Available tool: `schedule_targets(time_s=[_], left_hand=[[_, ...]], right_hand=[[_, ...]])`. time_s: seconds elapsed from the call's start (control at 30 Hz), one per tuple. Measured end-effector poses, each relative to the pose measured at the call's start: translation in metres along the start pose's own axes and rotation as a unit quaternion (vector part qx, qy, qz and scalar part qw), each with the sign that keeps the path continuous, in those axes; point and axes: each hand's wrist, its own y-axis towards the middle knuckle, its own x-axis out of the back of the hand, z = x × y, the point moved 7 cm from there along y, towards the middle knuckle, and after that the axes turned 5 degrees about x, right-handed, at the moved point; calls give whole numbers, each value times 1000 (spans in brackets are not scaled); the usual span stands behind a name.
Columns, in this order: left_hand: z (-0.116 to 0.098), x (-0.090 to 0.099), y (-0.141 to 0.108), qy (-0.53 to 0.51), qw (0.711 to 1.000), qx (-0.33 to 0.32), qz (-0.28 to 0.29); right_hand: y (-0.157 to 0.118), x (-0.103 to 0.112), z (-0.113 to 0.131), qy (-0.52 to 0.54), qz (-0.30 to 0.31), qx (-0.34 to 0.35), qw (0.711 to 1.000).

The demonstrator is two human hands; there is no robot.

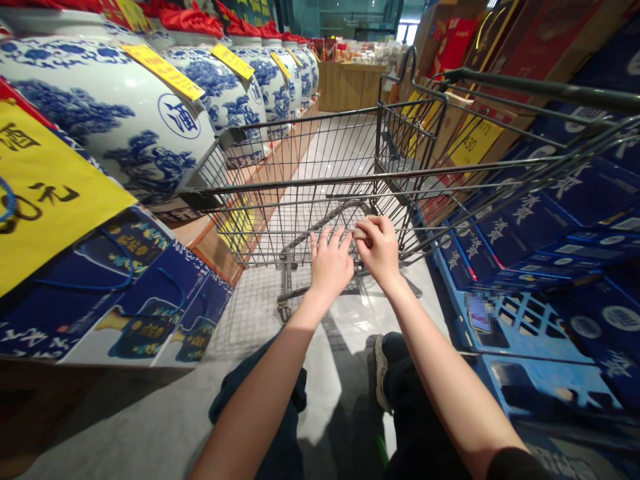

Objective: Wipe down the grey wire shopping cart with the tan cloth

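Observed L hand (333, 263) palm-down, fingers fanned well apart, holding nothing visible, approx. level w/ lower side wires of dark-grey metal-wire shopping cart (320, 181). Noted R hand (377, 250) just beside, fingers curled in, thumb & index drawn close tog.; can't tell if pinching anything small. Located cart directly beyond both hands, set broadside, extending to L & R of them, w/ thick dark handle bar (540, 87) at upper R. Can't confirm contact betw. fingertips & wires. Logged at L, apart from hands, row of round blue-and-white glazed jars (225, 100) w/ red cloth tops (193, 21), plus large yellow paper sign (55, 193) w/ black handwriting nearer. Found at R dark-blue printed cartons (530, 207) & light-blue openwork plastic pallet (540, 350). Recorded pale-grey smooth floor (260, 293) under cart.
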Motion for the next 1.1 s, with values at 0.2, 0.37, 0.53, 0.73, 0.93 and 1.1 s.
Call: schedule_targets(time_s=[0.2, 0.37, 0.53, 0.73, 0.93, 1.1], left_hand=[[-2, 0, -1, -10, 1000, 0, -12], [-2, 0, -2, -6, 1000, 5, -13], [1, 1, 0, -6, 1000, -1, -10], [1, 3, 1, -10, 1000, 6, -4], [2, 5, 1, -9, 1000, 5, -10], [5, 5, 0, -13, 1000, -11, -9]], right_hand=[[27, 37, 6, -18, -86, 25, 996], [13, 0, 3, -3, -38, 19, 999], [2, -20, 7, 5, 35, 17, 999], [22, 25, -1, -32, -61, 17, 998], [0, -2, -14, -35, -1, 55, 998], [6, 26, -36, -30, -43, 28, 998]])
